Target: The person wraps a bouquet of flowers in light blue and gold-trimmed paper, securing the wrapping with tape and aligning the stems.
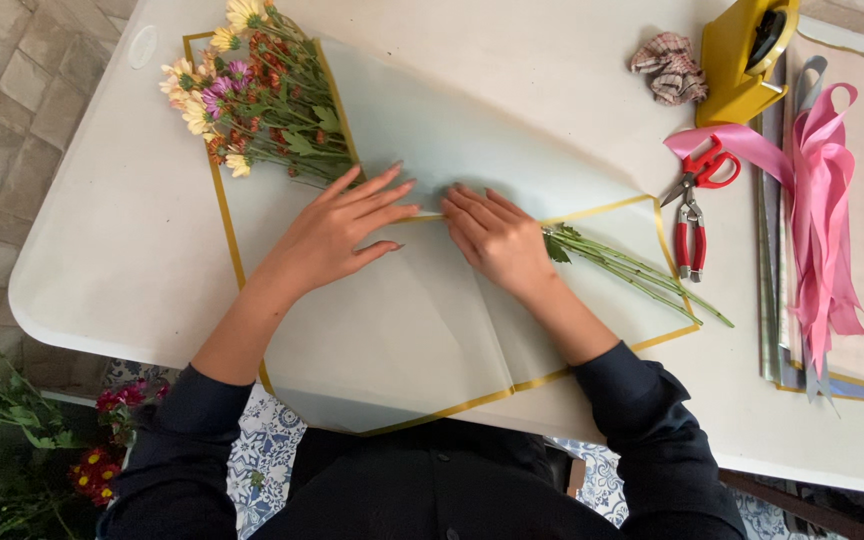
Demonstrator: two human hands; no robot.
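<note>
Two flat hands, left hand and right hand, grip nothing, pressing wrapping paper over flowers.

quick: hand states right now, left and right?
Left hand: open, fingers spread, flat on the wrapping paper over the flowers; holding nothing.
Right hand: open, pressing the paper fold near the stems; holding nothing.

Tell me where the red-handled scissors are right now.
In the head view, the red-handled scissors lie on the white table at the right, on a pink ribbon, just above the red pruning shears and below the yellow tape dispenser.
</note>
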